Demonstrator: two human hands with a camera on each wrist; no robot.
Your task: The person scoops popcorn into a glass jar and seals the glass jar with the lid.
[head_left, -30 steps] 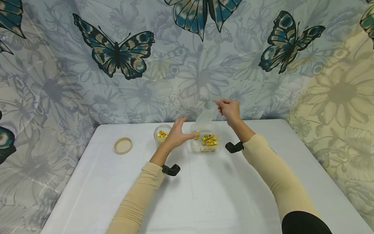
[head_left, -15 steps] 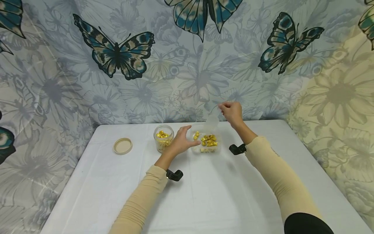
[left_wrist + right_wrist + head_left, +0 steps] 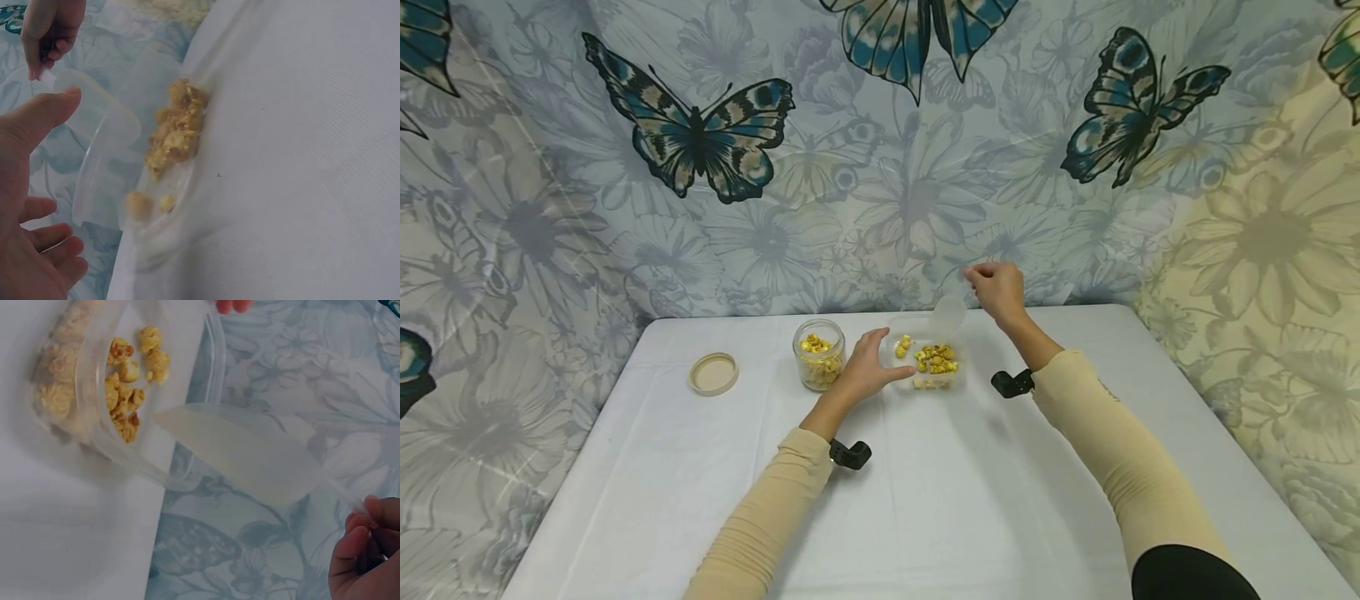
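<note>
Thumb and finger of my right hand (image 3: 998, 292) pinch the thin handle of a translucent plastic scoop (image 3: 250, 453). The scoop's bowl hangs over the far edge of a clear plastic container (image 3: 217, 369), tip pointing inside; no popcorn shows in it. Yellow caramel popcorn (image 3: 936, 358) lies in the container, mostly toward its right and near side. My left hand (image 3: 867, 367) is at the container's left side, thumb and fingers spread apart. Nothing is held in it; whether it touches the container I cannot tell.
A glass jar (image 3: 818, 324) with popcorn in it stands just left of my left hand. Farther left, a round beige-rimmed lid (image 3: 713, 391) lies on the white-covered table (image 3: 925, 500). Behind the table's far edge rises a butterfly-patterned cloth (image 3: 917, 200).
My right hand and the scoop have shifted slightly right and down, away from the container's middle. The left hand has come a little nearer and right, uncovering more of the jar.
</note>
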